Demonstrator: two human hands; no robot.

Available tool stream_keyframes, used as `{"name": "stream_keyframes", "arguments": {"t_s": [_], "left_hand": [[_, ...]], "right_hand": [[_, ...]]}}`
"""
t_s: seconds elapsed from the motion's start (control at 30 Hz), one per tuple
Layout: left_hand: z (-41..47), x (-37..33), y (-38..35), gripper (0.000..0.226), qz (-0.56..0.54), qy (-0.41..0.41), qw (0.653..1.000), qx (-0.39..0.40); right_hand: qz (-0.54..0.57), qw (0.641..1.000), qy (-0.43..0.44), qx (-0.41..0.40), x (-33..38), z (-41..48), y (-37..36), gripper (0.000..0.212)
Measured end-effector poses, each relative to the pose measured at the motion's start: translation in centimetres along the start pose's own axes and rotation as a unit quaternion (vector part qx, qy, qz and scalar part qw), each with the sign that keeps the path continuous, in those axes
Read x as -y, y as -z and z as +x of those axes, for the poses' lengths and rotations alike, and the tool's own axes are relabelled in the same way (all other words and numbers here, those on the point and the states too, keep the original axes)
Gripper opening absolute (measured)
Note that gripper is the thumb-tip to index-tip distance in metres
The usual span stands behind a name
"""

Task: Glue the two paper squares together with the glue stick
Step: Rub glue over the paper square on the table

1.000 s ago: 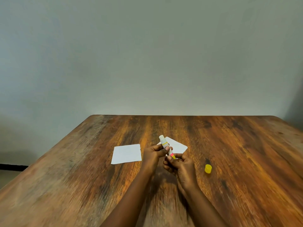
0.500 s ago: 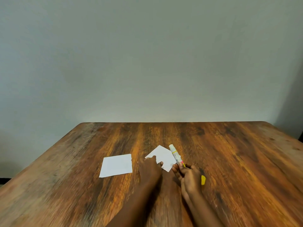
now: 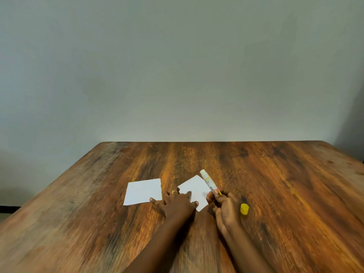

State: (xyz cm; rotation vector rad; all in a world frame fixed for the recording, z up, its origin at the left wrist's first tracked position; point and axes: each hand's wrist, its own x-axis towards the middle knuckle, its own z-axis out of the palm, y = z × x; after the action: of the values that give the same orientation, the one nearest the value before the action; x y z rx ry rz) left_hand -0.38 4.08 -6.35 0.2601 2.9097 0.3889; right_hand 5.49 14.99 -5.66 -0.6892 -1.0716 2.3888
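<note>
Two white paper squares lie on the wooden table (image 3: pixel 275 184). The left square (image 3: pixel 142 191) lies flat and free. The right square (image 3: pixel 197 189) is turned like a diamond, and my left hand (image 3: pixel 177 203) rests flat on its near-left corner with fingers spread. My right hand (image 3: pixel 224 206) grips the lower end of the uncapped glue stick (image 3: pixel 208 180), whose white tip points up and away, above the right square's far edge. The yellow cap (image 3: pixel 244 209) stands on the table just right of my right hand.
A plain grey wall stands behind the table's far edge. The table's left edge runs diagonally toward me, with floor and a dark skirting strip (image 3: pixel 7 208) beyond it.
My left hand let go of the glue stick and went down flat onto the right paper square. My right hand kept the stick and shifted right, beside the cap.
</note>
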Motion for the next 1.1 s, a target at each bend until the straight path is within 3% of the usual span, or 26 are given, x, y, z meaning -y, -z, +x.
{"name": "stream_keyframes", "arguments": {"t_s": [0.17,0.4,0.53,0.7,0.8,0.9,1.1], "left_hand": [[-1.7,2.3,0.5,0.055,0.019,-0.069,0.997,0.001],[-5.0,4.9,0.7,0.053,-0.058,-0.098,0.993,-0.005],[-5.3,6.6,0.9,0.04,-0.18,-0.058,0.977,-0.101],[-5.3,7.8,1.5,0.021,-0.213,0.005,0.961,-0.176],[-5.2,7.9,0.9,0.026,-0.174,-0.013,0.97,-0.171],[-4.7,7.8,0.4,0.027,-0.139,-0.021,0.975,-0.17],[-4.1,8.3,0.5,0.043,-0.177,-0.029,0.977,-0.118]], "right_hand": [[-0.029,1.0,-0.004,0.012,-0.4,-1.1,-0.3,0.019],[0.004,0.998,-0.025,0.056,-1.4,-3.2,-1.0,0.01],[0.018,0.996,-0.05,0.074,-2.0,-3.6,-1.6,0.012],[-0.044,0.996,-0.03,0.075,-2.8,-2.9,-2.6,0.011],[-0.077,0.991,-0.028,0.102,-3.1,-2.5,-3.3,0.003],[-0.16,0.982,-0.01,0.104,-3.4,-1.9,-3.9,0.016],[-0.254,0.961,0.033,0.102,-3.9,-0.5,-4.8,0.006]]}}
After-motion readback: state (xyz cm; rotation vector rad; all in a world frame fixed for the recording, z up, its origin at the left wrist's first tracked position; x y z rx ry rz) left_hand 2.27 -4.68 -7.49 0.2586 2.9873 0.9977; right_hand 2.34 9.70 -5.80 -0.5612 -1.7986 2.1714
